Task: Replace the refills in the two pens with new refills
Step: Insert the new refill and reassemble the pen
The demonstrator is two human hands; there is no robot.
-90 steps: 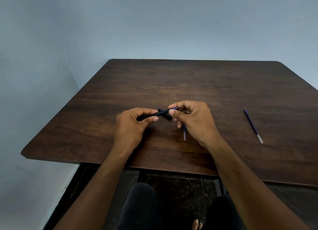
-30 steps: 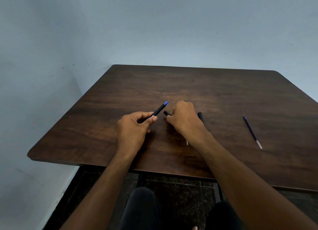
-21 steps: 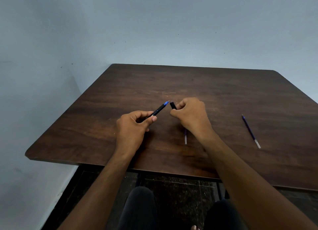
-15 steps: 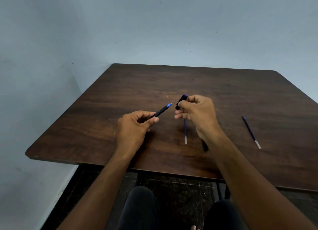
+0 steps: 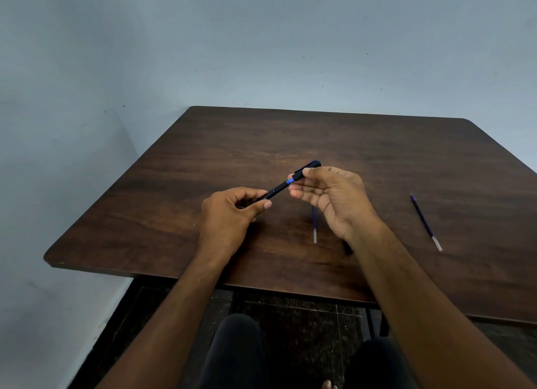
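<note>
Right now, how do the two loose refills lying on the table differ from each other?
The near refill lies close by the right hand, which hides its far end; the far refill lies apart, off to the right, in full view. The near refill points almost straight away from the person; the far refill lies on a slant. Both are thin blue sticks with a pale near end, flat on the table.

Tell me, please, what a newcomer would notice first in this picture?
First, the two hands meeting over the middle of the table: the left hand grips a black pen, and the right hand holds its cap at the pen's blue tip. Next, two loose refills: one refill lies just under the right hand, the other refill further right.
</note>
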